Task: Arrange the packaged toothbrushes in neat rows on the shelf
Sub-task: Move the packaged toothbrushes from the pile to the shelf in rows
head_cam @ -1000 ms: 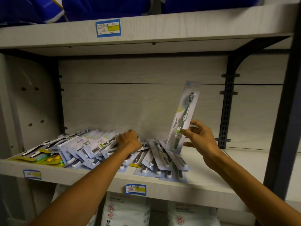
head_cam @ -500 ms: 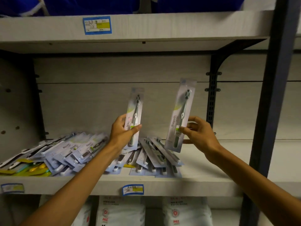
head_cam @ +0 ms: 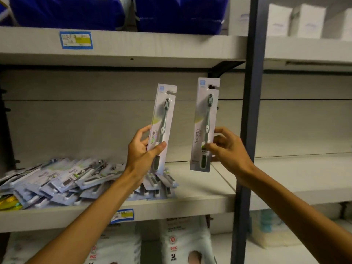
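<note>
Holding two packaged toothbrushes upright in mid-frame, the person is keeping both clear of the shelf (head_cam: 200,189), probably so each card can be read and squared before it is set down. The left hand (head_cam: 142,151) is gripping the left pack (head_cam: 162,128) low down, thumb across the front and fingers curled behind; the right hand (head_cam: 226,147) is pinching the right pack (head_cam: 205,124) near its lower third, thumb in front and fingers at the edge. Both cards are facing the viewer with their hang-holes at the top, the left one tilting slightly to the right, and a plain gap is showing between them. The remaining packs are lying in a loose, overlapping heap (head_cam: 62,180) at the lower left of the frame, fanning from the left border to just under the left hand, so neat rows are hardly begun there, I judge. Bare board is showing right of the heap, running to the dark steel upright (head_cam: 247,130) right of centre, and it looks like the likeliest room for a first row. The upper shelf (head_cam: 152,46) is hanging well above the cards' tops, while the right hand is working close beside the upright, which could catch a card swung that way.
</note>
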